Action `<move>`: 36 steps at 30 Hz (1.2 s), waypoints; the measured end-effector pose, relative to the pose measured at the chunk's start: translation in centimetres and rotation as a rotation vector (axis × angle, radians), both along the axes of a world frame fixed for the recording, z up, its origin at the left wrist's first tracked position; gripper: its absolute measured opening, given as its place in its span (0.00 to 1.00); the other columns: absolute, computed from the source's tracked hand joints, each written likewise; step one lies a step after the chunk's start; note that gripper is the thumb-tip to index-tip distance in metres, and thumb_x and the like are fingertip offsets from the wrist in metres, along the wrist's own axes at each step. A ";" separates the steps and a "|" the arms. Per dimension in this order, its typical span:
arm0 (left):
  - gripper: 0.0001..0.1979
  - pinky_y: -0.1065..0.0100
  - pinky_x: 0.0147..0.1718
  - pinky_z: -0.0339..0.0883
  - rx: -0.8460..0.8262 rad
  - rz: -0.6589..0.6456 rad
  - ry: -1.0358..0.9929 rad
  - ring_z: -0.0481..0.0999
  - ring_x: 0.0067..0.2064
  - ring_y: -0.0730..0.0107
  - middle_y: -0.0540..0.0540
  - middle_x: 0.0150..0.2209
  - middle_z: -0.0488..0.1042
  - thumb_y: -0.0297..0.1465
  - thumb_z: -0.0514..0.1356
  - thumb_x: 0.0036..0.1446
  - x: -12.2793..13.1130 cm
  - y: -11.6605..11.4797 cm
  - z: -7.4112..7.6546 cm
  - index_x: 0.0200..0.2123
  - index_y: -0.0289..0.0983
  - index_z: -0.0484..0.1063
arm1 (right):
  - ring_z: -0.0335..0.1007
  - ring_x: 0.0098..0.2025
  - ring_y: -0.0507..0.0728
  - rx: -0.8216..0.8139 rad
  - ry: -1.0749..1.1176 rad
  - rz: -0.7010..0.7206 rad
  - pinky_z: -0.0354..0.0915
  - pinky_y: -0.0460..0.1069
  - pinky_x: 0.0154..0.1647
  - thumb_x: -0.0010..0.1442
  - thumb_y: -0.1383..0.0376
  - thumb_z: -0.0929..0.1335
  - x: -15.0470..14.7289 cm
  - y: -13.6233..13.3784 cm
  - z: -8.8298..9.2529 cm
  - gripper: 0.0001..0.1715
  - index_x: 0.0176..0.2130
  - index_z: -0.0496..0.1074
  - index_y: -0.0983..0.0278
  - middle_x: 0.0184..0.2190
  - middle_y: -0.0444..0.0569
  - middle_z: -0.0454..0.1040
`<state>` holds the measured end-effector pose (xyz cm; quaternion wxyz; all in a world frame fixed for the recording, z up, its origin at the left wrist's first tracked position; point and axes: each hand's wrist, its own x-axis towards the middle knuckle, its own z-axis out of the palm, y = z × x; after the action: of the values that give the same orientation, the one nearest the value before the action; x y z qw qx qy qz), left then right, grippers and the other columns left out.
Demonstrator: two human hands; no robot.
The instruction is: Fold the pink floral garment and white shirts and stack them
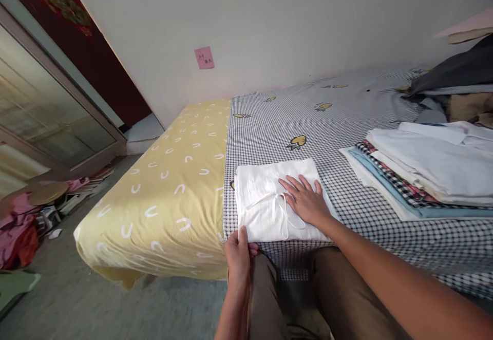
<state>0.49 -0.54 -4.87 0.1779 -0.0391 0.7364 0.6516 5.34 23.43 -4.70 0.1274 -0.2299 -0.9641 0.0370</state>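
A white garment (262, 201), folded into a rough rectangle with a thin tie cord (284, 211) on top, lies at the front edge of the bed. My right hand (304, 197) rests flat on its right half, fingers spread. At its near left corner, my left hand (239, 250) pinches the cloth, thumb above and fingers curled at the edge. The underside of the garment is hidden.
To the right sits a stack of folded clothes (427, 170), white on top. Darker clothes (458, 70) are heaped behind it. A yellow sheet (165, 175) covers the bed's left end, beside a checked sheet (269, 129). Pink items (19, 216) lie on the floor at left.
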 end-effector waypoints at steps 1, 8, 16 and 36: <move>0.35 0.68 0.19 0.60 -0.009 0.002 0.010 0.67 0.16 0.70 0.49 0.14 0.72 0.68 0.58 0.38 0.0 0.1 -0.1 0.26 0.39 0.69 | 0.45 0.73 0.67 -0.007 0.001 0.000 0.42 0.75 0.69 0.73 0.51 0.50 0.0 0.0 0.0 0.31 0.71 0.55 0.45 0.72 0.39 0.56; 0.28 0.64 0.22 0.64 -0.104 -0.007 0.070 0.70 0.19 0.66 0.49 0.16 0.72 0.61 0.55 0.48 0.2 -0.2 -0.4 0.26 0.40 0.66 | 0.44 0.74 0.68 -0.045 0.032 0.018 0.42 0.76 0.69 0.73 0.49 0.51 -0.1 -0.1 0.1 0.32 0.71 0.55 0.46 0.72 0.41 0.57; 0.18 0.49 0.53 0.69 -0.394 0.320 0.942 0.75 0.52 0.55 0.38 0.48 0.73 0.38 0.55 0.61 -0.1 0.9 4.7 0.51 0.36 0.67 | 0.44 0.74 0.69 -0.091 0.088 0.029 0.39 0.76 0.69 0.73 0.50 0.54 -0.2 -0.3 0.4 0.30 0.70 0.57 0.46 0.71 0.41 0.58; 0.28 0.41 0.71 0.46 -1.092 -0.537 1.063 0.52 0.73 0.57 0.46 0.72 0.55 0.39 0.41 0.71 -3.5 12.5 1.2 0.71 0.41 0.53 | 0.40 0.75 0.68 -0.207 0.198 0.073 0.33 0.74 0.71 0.73 0.54 0.56 -0.7 -0.2 0.0 0.30 0.70 0.57 0.47 0.72 0.42 0.56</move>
<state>-2.99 11.95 -3.66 -0.0895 0.3729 0.9211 0.0664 4.67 23.22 -4.71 0.1959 -0.2017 -0.9457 0.1631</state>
